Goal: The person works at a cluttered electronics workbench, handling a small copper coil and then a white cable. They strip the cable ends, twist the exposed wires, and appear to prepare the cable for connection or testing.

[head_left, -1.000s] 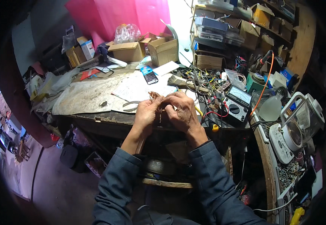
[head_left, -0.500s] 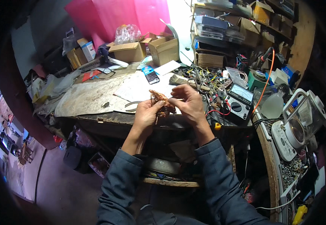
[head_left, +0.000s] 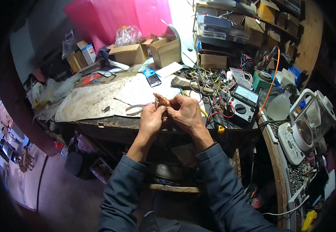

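Both my hands meet in front of the bench edge around a bundle of copper wire [head_left: 161,99], thin and reddish-brown, whose top sticks up between the fingers. My left hand [head_left: 151,120] pinches it from the left with thumb and fingers. From the right, my right hand [head_left: 185,113] closes on the same bundle, its thumb near the left thumb. The bundle's lower part is hidden by my fingers. Just left of my left hand, pliers [head_left: 136,109] lie on the bench, partly covered.
An analog multimeter [head_left: 243,104] with red and black leads stands right of my hands. Behind it spreads a heap of wires and parts [head_left: 210,79]. A brush [head_left: 187,83], a blue-black packet [head_left: 152,77] and cardboard boxes [head_left: 165,52] sit farther back. A blender base [head_left: 291,144] is at the right.
My right hand has come in from the right and closed on the copper bundle, where its fingers were looser before. The view has shifted slightly.
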The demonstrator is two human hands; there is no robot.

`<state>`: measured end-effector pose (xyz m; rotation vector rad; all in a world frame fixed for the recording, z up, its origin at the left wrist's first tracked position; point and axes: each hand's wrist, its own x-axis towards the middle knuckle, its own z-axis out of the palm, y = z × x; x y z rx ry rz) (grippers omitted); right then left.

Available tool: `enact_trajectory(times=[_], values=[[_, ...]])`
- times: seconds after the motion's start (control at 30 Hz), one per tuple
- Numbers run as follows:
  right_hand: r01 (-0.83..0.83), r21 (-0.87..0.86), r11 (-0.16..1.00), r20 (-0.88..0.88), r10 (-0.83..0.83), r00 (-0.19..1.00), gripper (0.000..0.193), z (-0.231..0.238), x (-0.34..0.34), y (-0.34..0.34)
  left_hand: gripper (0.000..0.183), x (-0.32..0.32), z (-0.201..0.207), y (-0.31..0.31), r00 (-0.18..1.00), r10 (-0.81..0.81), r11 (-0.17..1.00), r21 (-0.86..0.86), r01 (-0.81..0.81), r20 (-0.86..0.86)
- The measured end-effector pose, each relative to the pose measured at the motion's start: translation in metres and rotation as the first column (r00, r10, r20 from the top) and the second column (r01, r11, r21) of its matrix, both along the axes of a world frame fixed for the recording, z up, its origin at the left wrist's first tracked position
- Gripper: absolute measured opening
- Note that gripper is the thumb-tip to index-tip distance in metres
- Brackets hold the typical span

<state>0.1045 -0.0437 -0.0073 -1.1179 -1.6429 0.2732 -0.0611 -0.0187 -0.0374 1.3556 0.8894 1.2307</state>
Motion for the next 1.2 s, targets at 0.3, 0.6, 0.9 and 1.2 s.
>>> enact_trajectory(times=[0.3,0.6,0.9,1.2], values=[[-0.059,-0.052,0.997,-0.166,0.050,0.985,0.028,0.002,0.000,-0.003,0.033,-0.009,0.021,-0.003,0.794,-0.207,0.892,-0.223,0.393,0.571],[-0.053,-0.060,0.997,-0.184,0.041,0.982,0.028,0.000,0.005,0.000,0.033,0.005,0.005,0.006,0.538,-0.109,0.858,-0.194,0.475,0.836],[-0.231,-0.071,0.970,-0.345,0.193,0.919,0.026,-0.003,0.015,0.010,0.025,0.022,-0.002,0.002,0.572,-0.108,0.901,-0.163,0.402,0.813],[-0.359,-0.180,0.916,-0.498,0.230,0.836,0.026,-0.001,0.014,0.009,0.038,0.023,0.016,-0.020,0.694,-0.255,0.920,-0.051,0.388,0.674]])
